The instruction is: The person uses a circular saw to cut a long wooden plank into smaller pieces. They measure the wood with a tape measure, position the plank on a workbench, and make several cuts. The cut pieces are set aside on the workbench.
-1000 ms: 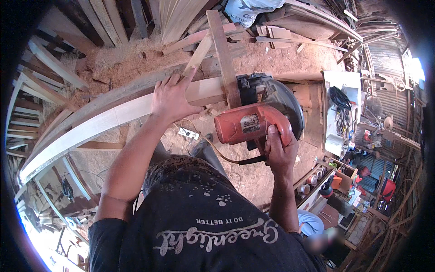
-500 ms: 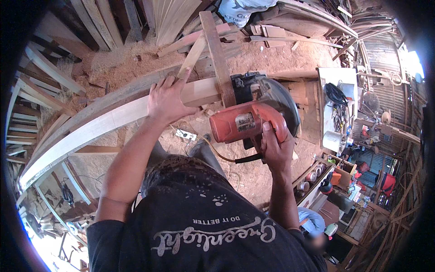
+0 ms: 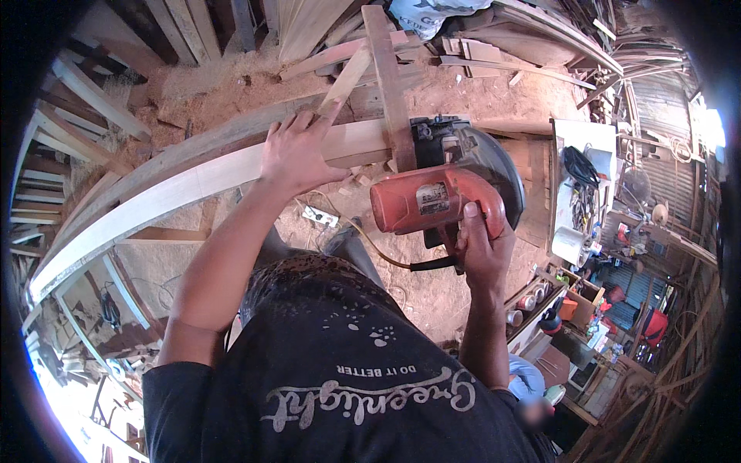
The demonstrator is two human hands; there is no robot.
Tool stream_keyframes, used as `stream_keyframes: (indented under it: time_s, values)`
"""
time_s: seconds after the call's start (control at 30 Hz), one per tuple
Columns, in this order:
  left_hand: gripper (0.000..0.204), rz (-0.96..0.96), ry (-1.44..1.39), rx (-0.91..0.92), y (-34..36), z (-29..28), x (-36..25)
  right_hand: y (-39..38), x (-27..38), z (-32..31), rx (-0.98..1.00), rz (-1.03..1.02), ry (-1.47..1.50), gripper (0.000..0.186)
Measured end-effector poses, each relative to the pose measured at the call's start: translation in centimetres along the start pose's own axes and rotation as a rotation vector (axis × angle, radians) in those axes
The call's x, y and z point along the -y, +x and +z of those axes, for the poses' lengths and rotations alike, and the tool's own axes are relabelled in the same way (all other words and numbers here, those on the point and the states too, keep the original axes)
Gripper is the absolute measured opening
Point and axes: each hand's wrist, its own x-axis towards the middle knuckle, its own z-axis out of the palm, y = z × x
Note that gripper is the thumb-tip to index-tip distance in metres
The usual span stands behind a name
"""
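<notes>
Right hand (image 3: pixel 486 247), fingers curled round the rear handle of a red-bodied circular saw with a black blade guard (image 3: pixel 409 202), its thumb resting along the top. Left hand (image 3: pixel 297 158), palm down and fingers spread, lies on a long, pale, curved wooden board (image 3: pixel 185 185); the fingertips reach toward the far edge and the thumb points to the saw. The saw stands at the board's right end; whether its blade meets the wood cannot be told, as guard and motor hide it. Just left of the saw's base, a straight dark-brown wooden bar (image 3: pixel 390 85) crosses the board. A short light-coloured wooden strip (image 3: pixel 346 81) slants from this bar toward the left fingers. Along the board's far side runs a weathered grey-brown beam (image 3: pixel 177 160).

Below, a yellow cord with a black sleeve (image 3: pixel 432 264) leaves the saw, and a white power strip (image 3: pixel 319 216) lies on the sawdust-strewn ground. Farther right stands a white-topped table (image 3: pixel 570 133) bearing a black coil of cable (image 3: pixel 579 166); at lower right, a co-worker in pale blue (image 3: pixel 526 378) is partly visible.
</notes>
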Motion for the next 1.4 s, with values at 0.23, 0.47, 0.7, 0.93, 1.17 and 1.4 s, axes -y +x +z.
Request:
stream_keyframes:
  time_s: [0.23, 0.47, 0.7, 0.93, 1.17, 1.4]
  values:
    - [0.123, 0.002, -0.011, 0.020, 0.0, -0.2, -0.1, 0.0, 0.9, 0.5, -0.027, -0.053, -0.092, 0.017]
    - [0.123, 0.001, -0.006, -0.007, 0.0, -0.1, -0.1, 0.4, 0.2, 0.0, -0.010, -0.044, -0.104, 0.017]
    - [0.119, -0.036, 0.011, 0.052, 0.2, -0.3, -0.4, -0.2, 1.2, 0.8, -0.034, -0.035, -0.093, 0.017]
    - [0.120, -0.026, -0.009, 0.020, 0.0, -0.2, -0.2, 0.1, 0.5, 0.4, -0.022, -0.019, -0.071, 0.016]
    - [0.119, -0.038, 0.010, 0.089, 0.2, -0.8, -0.5, 0.1, 1.1, 0.0, 0.031, 0.026, -0.057, 0.021]
    - [0.120, -0.023, 0.007, 0.016, 0.0, -0.3, -0.4, 0.2, 1.1, 0.1, 0.044, -0.006, -0.058, 0.020]
